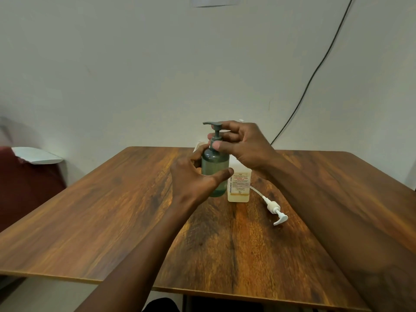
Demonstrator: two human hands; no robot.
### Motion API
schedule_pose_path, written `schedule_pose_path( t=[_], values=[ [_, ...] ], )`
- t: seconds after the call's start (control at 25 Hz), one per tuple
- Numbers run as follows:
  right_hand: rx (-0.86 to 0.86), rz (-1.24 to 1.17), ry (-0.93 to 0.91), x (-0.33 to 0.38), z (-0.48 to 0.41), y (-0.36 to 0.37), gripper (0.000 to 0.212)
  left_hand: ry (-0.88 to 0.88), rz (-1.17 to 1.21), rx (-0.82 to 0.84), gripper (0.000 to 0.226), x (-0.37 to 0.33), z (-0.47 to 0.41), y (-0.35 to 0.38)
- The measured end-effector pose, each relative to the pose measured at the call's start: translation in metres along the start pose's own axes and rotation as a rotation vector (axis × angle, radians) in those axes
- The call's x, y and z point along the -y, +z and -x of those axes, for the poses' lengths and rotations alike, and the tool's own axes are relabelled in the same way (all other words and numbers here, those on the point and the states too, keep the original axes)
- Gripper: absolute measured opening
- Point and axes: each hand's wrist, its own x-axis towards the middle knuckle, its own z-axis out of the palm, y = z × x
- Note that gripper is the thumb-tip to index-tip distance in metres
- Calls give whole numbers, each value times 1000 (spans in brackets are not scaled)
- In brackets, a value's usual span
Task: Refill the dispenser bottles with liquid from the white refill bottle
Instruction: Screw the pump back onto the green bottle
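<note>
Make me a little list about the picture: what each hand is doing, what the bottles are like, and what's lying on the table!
left hand: wrapped around the green bottle's body
right hand: fingers pinching the pump collar
green bottle: upright, tinted, dark pump still on
labelled bottle: upright just right of it, pump off
white pump: lying loose on the table, tube toward the labelled bottle
table: brown wood
cable: black, on the wall

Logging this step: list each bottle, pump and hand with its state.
Green dispenser bottle: upright, pump on, little liquid at bottom.
White refill bottle: upright, top hidden.
White pump: off, lying on table.
Left hand: gripping green bottle's body.
Right hand: fingers on green bottle's pump collar.
</note>
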Motion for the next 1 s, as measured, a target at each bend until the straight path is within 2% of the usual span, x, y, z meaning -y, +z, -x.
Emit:
schedule_pose_path(
  t=[0.08, 0.16, 0.24, 0.36, 0.4, 0.56, 0.76, 0.84, 1.0],
  values=[
    [-176, 104, -10, -1, 3, 5, 63, -12, -11, 2, 72, 0, 1, 3],
    [-240, 131, -8, 0, 6, 9, 67, -26, -2, -5, 76, -1, 2, 5],
    [-155, 96, -9, 1, 5, 8, 58, -17, 22, 2, 74, -3, 1, 6],
    [94, -96, 49, 5, 4, -3, 46, -3, 46, 17, 71, -1, 1, 3],
    [112, -102, 35, 4, 4, -5, 45, -8, 46, 24, 72, -1, 1, 2],
    [-75, 60, -92, -2, 6, -3, 50, -39, 73, 55, 63, -4, 3, 9],
    [-232, 186, -154, -10, 8, 5, 64, -41, 90, 44, 70, -5, 5, 12],
    [-205, 194, -166, -9, 8, 2, 64, -16, 80, 59, 71, -5, 2, 9],
    [9, 353, -190, 7, -1, -9, 48, -14, 77, 100, 69, 0, -1, 7]
  ],
)
